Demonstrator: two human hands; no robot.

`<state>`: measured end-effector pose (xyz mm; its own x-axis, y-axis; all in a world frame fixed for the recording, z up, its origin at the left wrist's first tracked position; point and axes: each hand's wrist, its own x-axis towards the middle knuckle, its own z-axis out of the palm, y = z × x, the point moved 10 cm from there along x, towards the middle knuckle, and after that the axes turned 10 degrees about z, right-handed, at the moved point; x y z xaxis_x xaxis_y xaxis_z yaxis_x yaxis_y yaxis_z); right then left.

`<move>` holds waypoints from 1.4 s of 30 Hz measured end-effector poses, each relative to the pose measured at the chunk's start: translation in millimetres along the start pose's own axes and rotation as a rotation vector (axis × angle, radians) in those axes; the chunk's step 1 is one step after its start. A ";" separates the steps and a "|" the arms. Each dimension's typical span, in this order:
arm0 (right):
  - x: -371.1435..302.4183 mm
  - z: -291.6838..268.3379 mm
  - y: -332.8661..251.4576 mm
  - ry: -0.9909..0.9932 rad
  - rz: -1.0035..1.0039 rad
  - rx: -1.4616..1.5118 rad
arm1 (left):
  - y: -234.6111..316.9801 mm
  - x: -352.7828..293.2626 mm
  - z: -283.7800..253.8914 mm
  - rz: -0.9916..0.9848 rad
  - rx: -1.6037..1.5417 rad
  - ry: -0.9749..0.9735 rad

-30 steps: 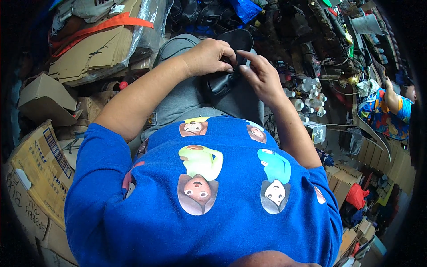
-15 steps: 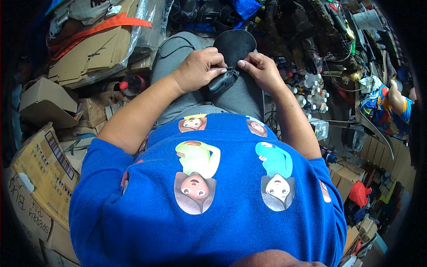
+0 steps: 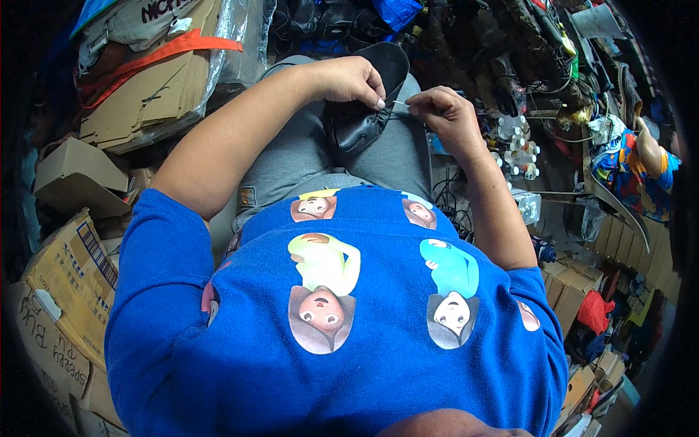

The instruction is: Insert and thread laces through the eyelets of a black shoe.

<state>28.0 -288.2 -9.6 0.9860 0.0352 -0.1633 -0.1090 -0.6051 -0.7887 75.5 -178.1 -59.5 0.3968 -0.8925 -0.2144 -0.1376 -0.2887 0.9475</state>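
Head view: left hand (image 3: 353,79) pinches the black shoe (image 3: 358,132); right hand (image 3: 445,116), right of it, pinches a pale strand (image 3: 401,103).

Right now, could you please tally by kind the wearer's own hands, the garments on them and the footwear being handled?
Hands: 2 (left hand, right hand)
Blue printed shirt: 1
Grey trousers: 1 pair
Black leather-look shoe: 1, partly hidden
Total: 5

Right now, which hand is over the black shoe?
The left hand: it alone is over the black shoe; the right hand is off to the right, pinching a thin pale strand.
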 end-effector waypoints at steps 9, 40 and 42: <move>9.5 9.7 -4.8 -0.074 0.019 -0.079 | -9.6 2.1 0.9 -0.034 -0.073 -0.018; -25.4 28.0 -36.5 0.112 -0.353 -0.323 | -17.8 -8.8 6.7 0.000 -0.206 -0.092; -26.3 31.3 -41.8 0.088 -0.363 -0.394 | -16.4 -8.5 7.3 0.009 -0.173 -0.112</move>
<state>2.7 -238.9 9.2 0.9601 0.2411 0.1418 0.2797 -0.8196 -0.5001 67.7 -168.2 -74.9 0.2913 -0.9307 -0.2212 0.0211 -0.2249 0.9742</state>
